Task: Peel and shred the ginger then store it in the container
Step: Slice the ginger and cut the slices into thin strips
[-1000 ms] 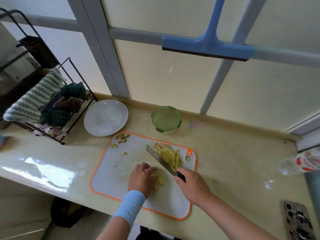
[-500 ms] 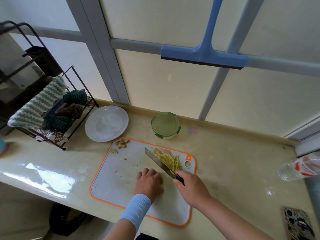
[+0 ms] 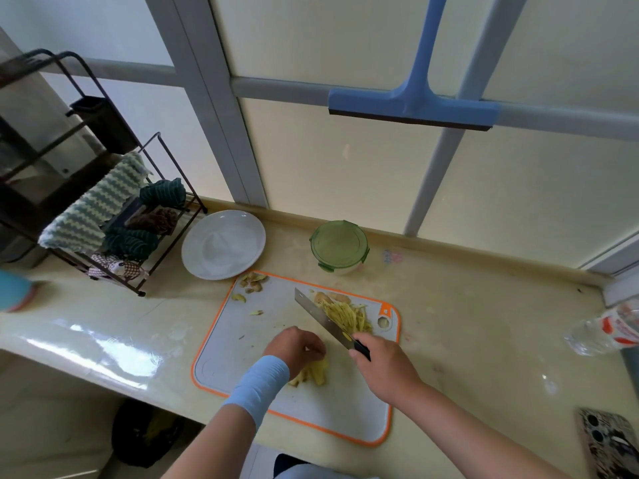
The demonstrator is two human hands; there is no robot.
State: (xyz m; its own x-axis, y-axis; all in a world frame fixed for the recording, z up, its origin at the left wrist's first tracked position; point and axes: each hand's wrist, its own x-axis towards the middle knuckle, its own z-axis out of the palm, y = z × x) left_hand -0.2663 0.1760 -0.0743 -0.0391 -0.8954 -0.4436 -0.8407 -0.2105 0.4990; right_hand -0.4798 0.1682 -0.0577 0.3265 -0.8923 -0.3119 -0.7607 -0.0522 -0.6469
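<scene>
An orange-edged white cutting board (image 3: 262,326) lies on the counter. A heap of shredded ginger (image 3: 347,316) sits at its far right, with peel scraps (image 3: 254,281) at the far left corner. My right hand (image 3: 383,366) grips the dark handle of a knife (image 3: 320,314) whose blade points away beside the shreds. My left hand (image 3: 294,347), with a light blue wristband, curls its fingers over a stack of ginger slices (image 3: 316,373). A round container with a green lid (image 3: 339,246) stands closed behind the board.
A white plate (image 3: 224,244) sits left of the container. A black wire rack with cloths (image 3: 114,223) fills the left. A plastic bottle (image 3: 608,331) lies at the right edge, a phone (image 3: 610,444) near the front right. A blue squeegee (image 3: 413,105) hangs on the window.
The view has tilted and shifted. My left hand has drawn back a little, so the ginger slices show beside it. The knife has stayed next to the shreds.
</scene>
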